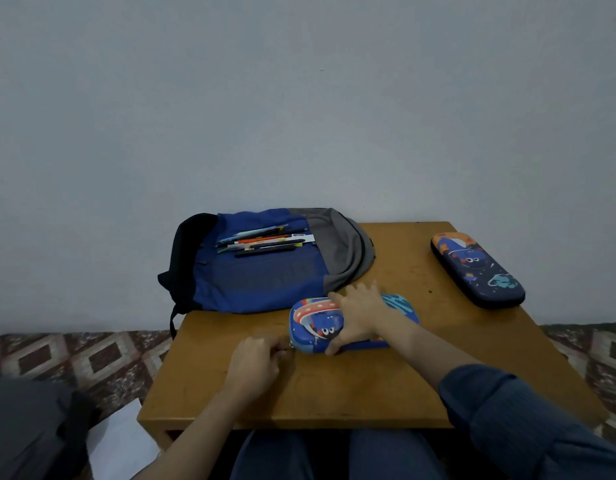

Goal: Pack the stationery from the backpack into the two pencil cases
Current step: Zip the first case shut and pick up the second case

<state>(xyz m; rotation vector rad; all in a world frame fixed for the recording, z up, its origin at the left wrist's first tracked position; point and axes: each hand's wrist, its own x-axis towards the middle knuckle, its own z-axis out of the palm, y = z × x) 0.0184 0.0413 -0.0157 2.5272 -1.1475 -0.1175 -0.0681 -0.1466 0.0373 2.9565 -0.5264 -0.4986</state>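
A blue and grey backpack [261, 275] lies flat at the table's back left. Several pens and pencils [265, 241] rest in a bundle on top of it. A bright blue pencil case [315, 323] with a cartoon print lies closed near the table's middle. My right hand [358, 315] presses down on its lid, thumb on the front edge. My left hand [256, 362] pinches something small at the case's left end, apparently the zip pull; the pull itself is hidden. A second, dark blue pencil case [478, 270] lies closed at the back right.
The wooden table [334, 393] stands against a plain wall. Patterned floor shows on both sides. A white sheet of paper [119, 441] and a dark bag [32, 427] lie on the floor at the lower left. My knees are under the front edge.
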